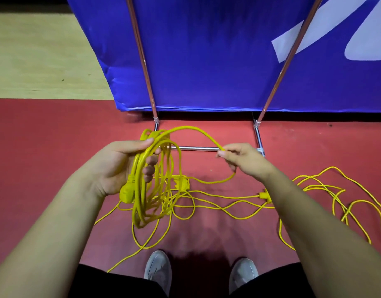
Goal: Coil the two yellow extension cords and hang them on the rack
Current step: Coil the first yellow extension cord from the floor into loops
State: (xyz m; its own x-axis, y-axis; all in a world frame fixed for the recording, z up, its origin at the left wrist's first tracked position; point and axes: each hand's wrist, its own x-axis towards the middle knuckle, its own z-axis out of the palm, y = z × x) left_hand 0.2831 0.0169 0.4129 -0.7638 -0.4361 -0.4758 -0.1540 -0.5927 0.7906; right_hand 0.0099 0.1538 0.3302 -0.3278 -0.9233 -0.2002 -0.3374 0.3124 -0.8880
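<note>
- Blue banner [206, 50] on the far side. The white lettering is cut off, so I can't read it.
- Rack [196, 148]: its low bar runs left-right just beyond both hands.
- Loose yellow cord [264, 195] sprawls over the red floor [56, 136], mostly to the right.
- Coil [137, 186] hangs from the left hand [116, 166], fingers wrapped round it.
- Right hand [245, 160] pinches the strand arcing over from the coil. I'd guess the next loop goes left.

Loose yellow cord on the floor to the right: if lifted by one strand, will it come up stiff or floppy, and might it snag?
Probably floppy: the strand the right hand pinches curves softly to the coil in the left hand. Likely light, being thin. May snag: the loose cord lies in crossing loops on the floor, a plug among them.
</note>
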